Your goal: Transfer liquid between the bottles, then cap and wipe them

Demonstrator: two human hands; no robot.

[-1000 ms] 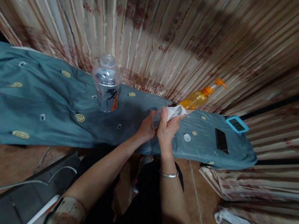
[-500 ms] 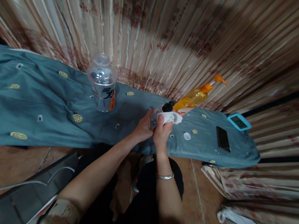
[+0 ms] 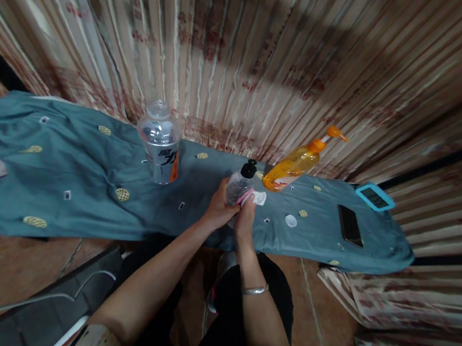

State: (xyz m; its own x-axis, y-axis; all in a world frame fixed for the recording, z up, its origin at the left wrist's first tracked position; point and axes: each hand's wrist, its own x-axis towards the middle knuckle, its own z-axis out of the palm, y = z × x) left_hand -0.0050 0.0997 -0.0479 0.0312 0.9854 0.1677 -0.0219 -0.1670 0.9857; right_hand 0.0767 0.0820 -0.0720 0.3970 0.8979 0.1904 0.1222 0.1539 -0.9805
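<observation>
My left hand is wrapped round the lower part of a small clear bottle with a black cap, holding it upright over the teal cloth-covered table. My right hand is closed on a small white cloth and presses it against the bottle's right side. Both hands meet near the table's front edge.
A large clear water bottle stands at the back left of my hands. An orange pump bottle leans at the back right. A white cap, a black phone and a blue-framed device lie to the right. Striped curtains hang behind.
The cloth has slid down from the bottle's top to its side, baring the black cap. Both hands dropped slightly toward the table, and the view shifted.
</observation>
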